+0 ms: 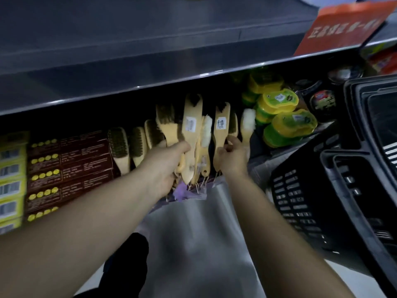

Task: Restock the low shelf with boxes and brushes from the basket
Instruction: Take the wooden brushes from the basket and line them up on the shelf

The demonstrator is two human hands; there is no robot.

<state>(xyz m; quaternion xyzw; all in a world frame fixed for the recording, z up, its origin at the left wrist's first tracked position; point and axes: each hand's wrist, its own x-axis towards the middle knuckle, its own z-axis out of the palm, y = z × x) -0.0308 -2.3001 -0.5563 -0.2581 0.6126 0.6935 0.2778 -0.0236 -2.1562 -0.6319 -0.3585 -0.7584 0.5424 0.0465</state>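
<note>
While both bare arms reach under the grey upper shelf (pixel 150 67) into the low shelf (pixel 266 160), the left hand (pixel 165 166) has its grip clamped round the handles of a bunch of wooden brushes (pixel 191 134), which stand handle-down and lean back into the dark of the shelf; one in the bunch has a pale fleece head and another bears a white label. The right hand (pixel 232 155) is just beside it, its fingers pinched together on the handle of a single labelled brush (pixel 221 130) that stands upright between the bunch and a fluffy white brush (pixel 248 122) further right. To the left of the held bunch, more wooden brushes (pixel 120 147) lie in a row on the shelf with bristles showing, and beyond them dark red boxes (pixel 71 166) are stacked next to yellow boxes (pixel 11 181) at the frame edge. On the right side of the shelf sit green and yellow tubs (pixel 285 125) and dark round tins (pixel 322 102). A black basket (pixel 300 190) stands at the right, near the right forearm; what lies inside it cannot be told. A red sign (pixel 341 24) hangs from the upper shelf.
</note>
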